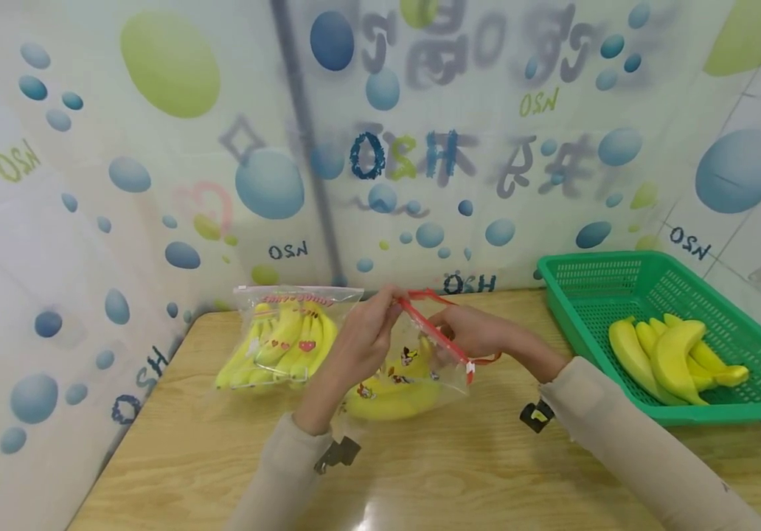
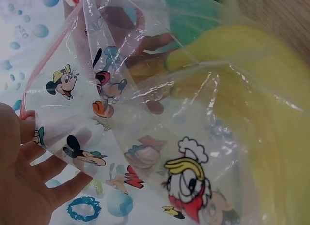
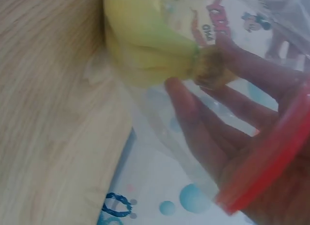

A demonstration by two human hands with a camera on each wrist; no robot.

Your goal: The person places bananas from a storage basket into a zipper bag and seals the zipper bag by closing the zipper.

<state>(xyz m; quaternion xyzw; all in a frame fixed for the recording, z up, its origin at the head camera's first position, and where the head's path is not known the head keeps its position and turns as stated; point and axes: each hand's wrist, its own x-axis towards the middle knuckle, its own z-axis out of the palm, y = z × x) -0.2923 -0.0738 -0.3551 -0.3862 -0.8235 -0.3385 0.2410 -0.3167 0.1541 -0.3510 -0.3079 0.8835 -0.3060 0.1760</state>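
Near the table's middle is a clear zip bag (image 1: 380, 366) with cartoon prints and a red zip edge (image 1: 435, 330). My left hand (image 1: 366, 339) pinches the bag's top corner; its other fingers (image 2: 68, 188) spread behind the plastic in the left wrist view. A bunch of yellow bananas (image 1: 387, 404) lies inside the bag, seen through the film. Through the mouth reaches my right hand (image 1: 473, 330), the red edge crossing over it. In the right wrist view its thumb and fingers hold the bananas' brown stem end (image 3: 210, 67).
To the left lies another clear bag (image 1: 290, 295) with bananas (image 1: 287, 346) inside. A green plastic basket (image 1: 593, 369) stands at the right, with several bananas (image 1: 675, 358) in it. Behind the wooden table (image 1: 460, 472) hangs a bubble-patterned sheet (image 1: 380, 221).
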